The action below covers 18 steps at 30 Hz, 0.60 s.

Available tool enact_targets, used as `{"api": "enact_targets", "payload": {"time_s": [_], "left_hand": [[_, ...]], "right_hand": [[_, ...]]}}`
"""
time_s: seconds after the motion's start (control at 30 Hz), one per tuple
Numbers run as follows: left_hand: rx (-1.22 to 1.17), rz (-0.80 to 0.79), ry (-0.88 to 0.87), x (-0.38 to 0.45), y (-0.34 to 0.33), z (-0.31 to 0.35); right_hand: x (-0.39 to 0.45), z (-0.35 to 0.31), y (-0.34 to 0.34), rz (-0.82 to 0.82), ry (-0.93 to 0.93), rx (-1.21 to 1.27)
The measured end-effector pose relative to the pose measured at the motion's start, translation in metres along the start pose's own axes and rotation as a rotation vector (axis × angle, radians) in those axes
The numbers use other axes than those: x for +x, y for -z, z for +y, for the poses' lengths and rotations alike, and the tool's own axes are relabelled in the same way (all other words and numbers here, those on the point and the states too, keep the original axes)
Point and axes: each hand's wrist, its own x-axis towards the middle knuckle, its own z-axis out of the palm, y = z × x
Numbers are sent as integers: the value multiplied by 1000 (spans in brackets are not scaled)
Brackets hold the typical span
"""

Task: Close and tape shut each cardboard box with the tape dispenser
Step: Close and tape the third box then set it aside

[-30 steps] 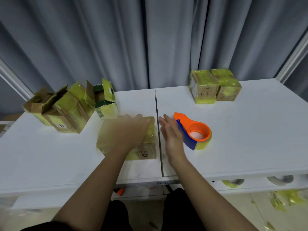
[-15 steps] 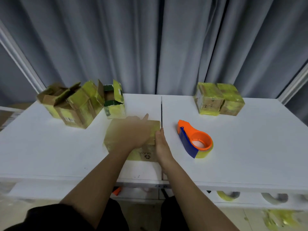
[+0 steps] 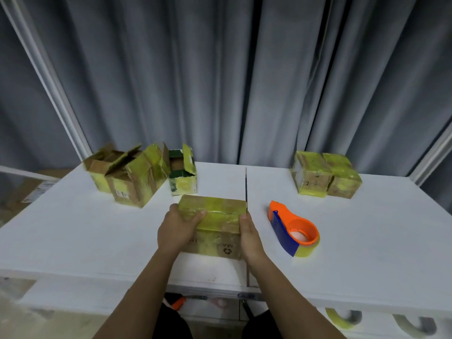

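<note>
Box [image 3: 215, 216] sits at the near-middle of the worktop [image 3: 367, 241], flaps down, yellowish tape across the top, right edge on the seam between the two worktop slabs. Left hand [image 3: 177, 231] grips its left end, thumb hooked over the top edge; right hand [image 3: 249, 237] lies flat against the right end, fingers straight, pressing not curling. Looks light and fairly stiff, worn cardboard under slick tape, so a squeeze from both ends is probably the safest hold; the taped faces could slip, and too hard a squeeze could cave in the walls. Dispenser [image 3: 294, 230], orange and blue with a yellowish roll, lies on its side just right of the box, apart from it, within easy reach of the right hand. Back left: a cluster of open boxes [image 3: 127, 174] plus a smaller green-trimmed one [image 3: 183, 177], flaps up, not yet closed. Back right: two taped boxes [image 3: 326, 178] touching side by side. Grey curtain [image 3: 244, 81] behind. Nothing between box and dispenser; the path to the taped pair runs past the dispenser.
</note>
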Motion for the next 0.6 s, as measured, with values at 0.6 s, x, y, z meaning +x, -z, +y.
{"api": "enact_targets", "payload": {"time_s": [0.6], "left_hand": [[242, -168, -227, -27, -12, 22]], "right_hand": [[8, 2, 72, 485, 356, -805]]}}
